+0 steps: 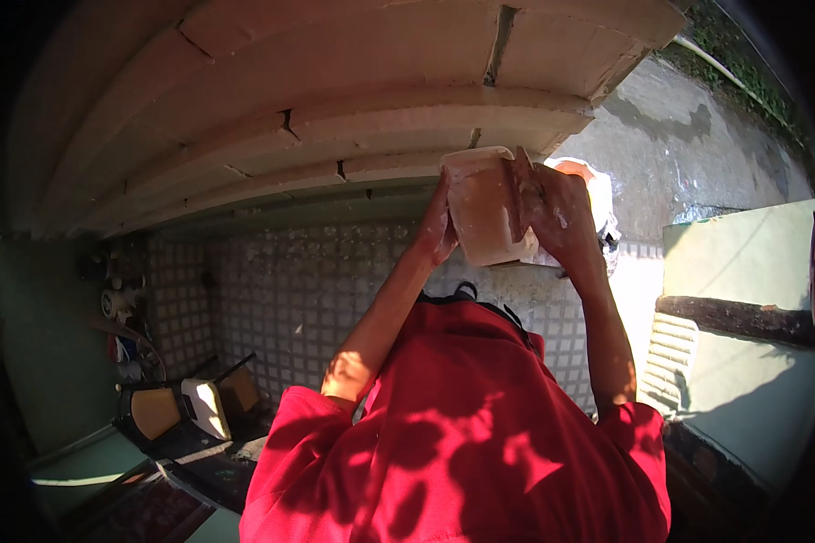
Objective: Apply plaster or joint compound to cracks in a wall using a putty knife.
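A pale, roughly rectangular tub (485, 213), smeared with whitish stuff, is held up in front of me beside the stepped wall. My left hand (438, 228) grips its left side, palm against the wall of the tub. On the other side, my right hand (557, 210) closes around a flat, brownish, scraper-like tool (522, 188) with residue on it. The tool stands edge-on along the right side of the tub; its handle is hidden in my fingers. Whitish smears mark the back of that hand.
A stepped, cracked wall (335, 118) fills the top. Past my right hand stands a white bucket (598, 190), orangish inside. Below lies a tiled floor (272, 281). Chairs (206, 409) stand lower left. At right are a white slatted piece (668, 357) and a dark beam (738, 319).
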The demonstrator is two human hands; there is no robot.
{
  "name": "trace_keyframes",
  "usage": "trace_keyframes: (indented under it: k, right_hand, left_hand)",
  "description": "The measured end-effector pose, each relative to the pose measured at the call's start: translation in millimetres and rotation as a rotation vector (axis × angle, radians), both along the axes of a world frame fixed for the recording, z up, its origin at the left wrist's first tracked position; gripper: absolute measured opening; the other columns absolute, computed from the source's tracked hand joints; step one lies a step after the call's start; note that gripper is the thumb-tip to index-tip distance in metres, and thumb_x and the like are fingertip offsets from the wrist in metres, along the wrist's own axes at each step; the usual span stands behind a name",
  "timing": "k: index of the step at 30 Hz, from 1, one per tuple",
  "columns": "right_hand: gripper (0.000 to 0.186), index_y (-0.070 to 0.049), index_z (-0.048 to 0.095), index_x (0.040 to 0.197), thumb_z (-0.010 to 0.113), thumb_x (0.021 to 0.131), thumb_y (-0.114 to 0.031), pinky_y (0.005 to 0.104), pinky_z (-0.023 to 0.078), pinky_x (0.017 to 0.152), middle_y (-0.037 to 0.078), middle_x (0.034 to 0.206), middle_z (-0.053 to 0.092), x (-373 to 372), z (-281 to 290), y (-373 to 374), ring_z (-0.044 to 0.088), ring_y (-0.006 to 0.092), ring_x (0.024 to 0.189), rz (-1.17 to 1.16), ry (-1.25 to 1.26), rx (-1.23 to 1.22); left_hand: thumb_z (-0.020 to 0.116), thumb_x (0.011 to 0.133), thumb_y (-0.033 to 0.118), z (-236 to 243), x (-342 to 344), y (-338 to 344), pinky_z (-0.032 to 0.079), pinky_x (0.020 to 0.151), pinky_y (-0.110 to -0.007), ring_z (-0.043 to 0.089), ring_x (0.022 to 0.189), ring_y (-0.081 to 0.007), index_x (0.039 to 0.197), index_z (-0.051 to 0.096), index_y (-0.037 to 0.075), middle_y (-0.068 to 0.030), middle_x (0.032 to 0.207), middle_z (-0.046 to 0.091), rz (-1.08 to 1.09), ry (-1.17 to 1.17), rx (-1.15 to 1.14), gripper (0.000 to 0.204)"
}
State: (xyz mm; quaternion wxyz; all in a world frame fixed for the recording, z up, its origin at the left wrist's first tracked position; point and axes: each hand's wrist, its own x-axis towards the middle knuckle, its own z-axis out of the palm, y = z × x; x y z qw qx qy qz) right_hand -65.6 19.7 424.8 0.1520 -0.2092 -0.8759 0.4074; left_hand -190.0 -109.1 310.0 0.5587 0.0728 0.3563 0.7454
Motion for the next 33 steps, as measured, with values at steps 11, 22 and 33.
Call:
trace_keyframes:
  k: [11, 22, 33]
  right_hand:
    - [0.028, 0.007, 0.060, 0.085, 0.053, 0.078, -0.019, 0.0411, 0.046, 0.060, 0.025, 0.068, 0.057, 3, -26, -5, 0.058, 0.0377, 0.062, -0.023, 0.080, 0.006]
    - [0.030, 0.008, 0.058, 0.081, 0.055, 0.077, -0.022, 0.0435, 0.045, 0.061, 0.027, 0.068, 0.056, 10, -46, 0, 0.059, 0.0397, 0.063, -0.061, 0.126, -0.183]
    - [0.030, 0.008, 0.064, 0.086, 0.062, 0.081, -0.022, 0.0354, 0.047, 0.062, 0.011, 0.069, 0.063, 32, -71, 15, 0.057, 0.0158, 0.063, -0.202, 0.133, -0.477]
  left_hand:
    - [0.037, 0.097, 0.060, 4, 3, 6, 0.043, 0.106, -0.040, 0.051, 0.127, -0.0226, 0.144, 0.037, 0.009, -0.0105, 0.140, 0.048, 0.000, -0.050, 0.046, 0.069]
    - [0.035, 0.096, 0.063, 1, 16, 14, 0.045, 0.104, -0.039, 0.052, 0.124, -0.0221, 0.143, 0.036, 0.009, -0.0100, 0.137, 0.050, 0.006, -0.016, 0.026, 0.072]
    - [0.037, 0.096, 0.063, 1, 31, 16, 0.045, 0.104, -0.040, 0.052, 0.124, -0.0222, 0.142, 0.039, 0.009, -0.0099, 0.136, 0.051, -0.004, -0.016, 0.024, 0.071]
